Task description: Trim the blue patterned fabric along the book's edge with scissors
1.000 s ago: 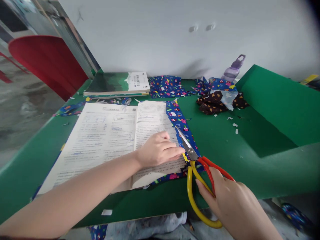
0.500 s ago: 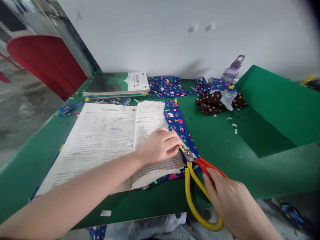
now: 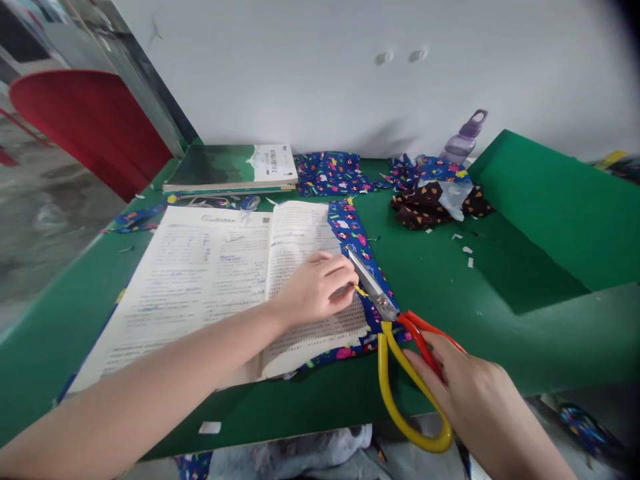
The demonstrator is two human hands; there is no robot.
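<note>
A red chair [image 3: 90, 120] stands beyond the slanting left edge of the green table [image 3: 35, 373]. Inside that edge a strip of tabletop runs beside the open book [image 3: 200, 280], and a twisted patterned strip [image 3: 137, 219] lies by the book's far left corner. Behind the book a stack of books [image 3: 225, 170] takes up the room toward the white wall [image 3: 300, 80]. The table's near edge passes just below the book, a white scrap [image 3: 210, 427] lying on the band between. The left hand [image 3: 317, 287] rests on the right-hand page, its forearm crossing the left page; its fingers are curled near the blades, and I cannot tell whether they pinch anything. Along the book's right edge a blue patterned cover flap [image 3: 345, 217] shows beyond the page; a flat patterned piece [image 3: 330, 173] lies farther back. The scissors [image 3: 383, 300] slant over the flap; the right hand [image 3: 467, 373] has its fingers wrapped around the red handle, while the yellow loop reaches past the near edge. Rightward the green tabletop widens, hemmed in by a crumpled brown cloth [image 3: 425, 207], a purple bottle [image 3: 459, 147] and an upright green panel [image 3: 555, 213].
</note>
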